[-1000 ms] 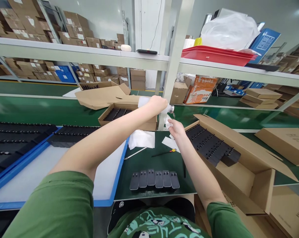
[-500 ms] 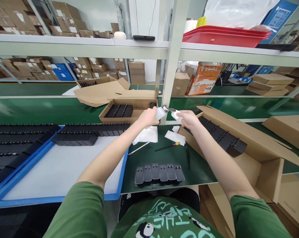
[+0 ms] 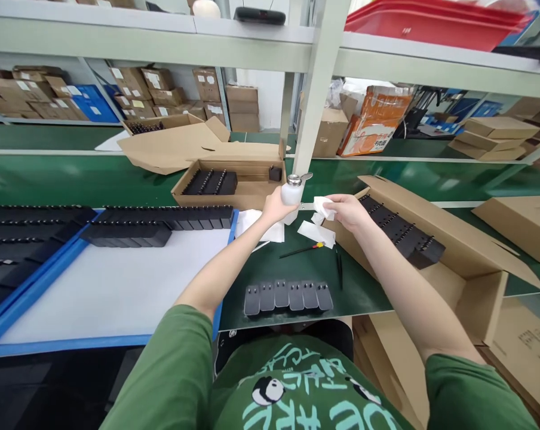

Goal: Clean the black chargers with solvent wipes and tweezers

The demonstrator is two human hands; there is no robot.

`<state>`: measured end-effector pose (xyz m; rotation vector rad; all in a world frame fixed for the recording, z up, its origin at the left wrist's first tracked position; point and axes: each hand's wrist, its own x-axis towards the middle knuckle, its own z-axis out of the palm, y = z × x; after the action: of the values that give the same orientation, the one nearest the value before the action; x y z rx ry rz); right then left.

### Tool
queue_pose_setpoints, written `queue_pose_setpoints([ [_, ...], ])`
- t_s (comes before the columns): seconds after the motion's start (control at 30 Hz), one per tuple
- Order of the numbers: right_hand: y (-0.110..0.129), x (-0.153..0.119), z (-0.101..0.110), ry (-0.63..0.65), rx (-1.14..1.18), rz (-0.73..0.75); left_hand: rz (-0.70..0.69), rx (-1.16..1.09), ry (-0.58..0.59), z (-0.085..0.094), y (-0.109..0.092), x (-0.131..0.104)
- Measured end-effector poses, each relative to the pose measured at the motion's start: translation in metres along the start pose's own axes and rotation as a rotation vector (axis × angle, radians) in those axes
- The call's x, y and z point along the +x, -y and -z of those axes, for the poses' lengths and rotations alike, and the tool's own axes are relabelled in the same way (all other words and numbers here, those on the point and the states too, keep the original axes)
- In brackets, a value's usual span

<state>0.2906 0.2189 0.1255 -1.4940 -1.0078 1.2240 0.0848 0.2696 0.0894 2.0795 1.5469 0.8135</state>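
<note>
Left hand (image 3: 276, 206): one, closed around the body of a translucent white bottle (image 3: 291, 194) with a metal top, its small metal lid flipped open toward the right. The bottle was nearly upright, above the far part of the green worktop (image 3: 270, 269), in front of the shelf post (image 3: 312, 101).

Right hand (image 3: 348, 211): one, pinching a folded white wipe (image 3: 324, 207) between thumb and fingers, just beside the bottle and apart from it.

Black two-pin plug units (image 3: 288, 297): six, in a side-by-side row near the worktop's front edge, pins showing at their far ends; the third from the left sat slightly farther back.

Loose on the worktop: one white cloth (image 3: 274, 232), beneath and to the left of the bottle; one flat white paper piece (image 3: 317, 233); one thin black tool (image 3: 299, 251) with a yellow-and-red end; one pair of black tweezers (image 3: 339, 269); one slim pale tool (image 3: 260, 246), partly hidden by the left arm.

Containers: one blue-rimmed tray (image 3: 95, 292), left, white inside, black units along its far side; one open carton (image 3: 480, 304), right, with rows of black units; one open carton (image 3: 256, 197), at the back, with rows at its left and a single unit (image 3: 275, 174) at its right.
</note>
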Motion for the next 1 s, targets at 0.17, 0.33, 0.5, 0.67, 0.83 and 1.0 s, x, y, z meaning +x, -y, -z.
queue_pose_setpoints([
  [0.17,-0.035,-0.005,-0.003,0.030,-0.116,-0.047,-0.009,-0.078,-0.026,-0.010,0.007,0.001],
  [0.33,-0.054,-0.016,-0.008,0.060,-0.181,0.012,-0.017,-0.100,-0.046,-0.023,0.009,-0.001],
  [0.5,-0.054,-0.041,-0.016,0.126,-0.217,0.143,-0.015,-0.108,-0.039,0.005,0.009,-0.024],
  [0.67,-0.048,-0.060,-0.035,0.314,-0.320,0.231,-0.119,-0.232,-0.085,0.079,0.023,-0.158],
  [0.83,-0.044,-0.060,-0.086,0.893,-0.515,0.593,0.141,-0.154,0.023,0.057,0.031,-0.283],
  [1.0,-0.049,-0.062,-0.123,1.234,-0.622,0.819,0.310,-0.294,-0.230,-0.016,0.021,-0.294],
])
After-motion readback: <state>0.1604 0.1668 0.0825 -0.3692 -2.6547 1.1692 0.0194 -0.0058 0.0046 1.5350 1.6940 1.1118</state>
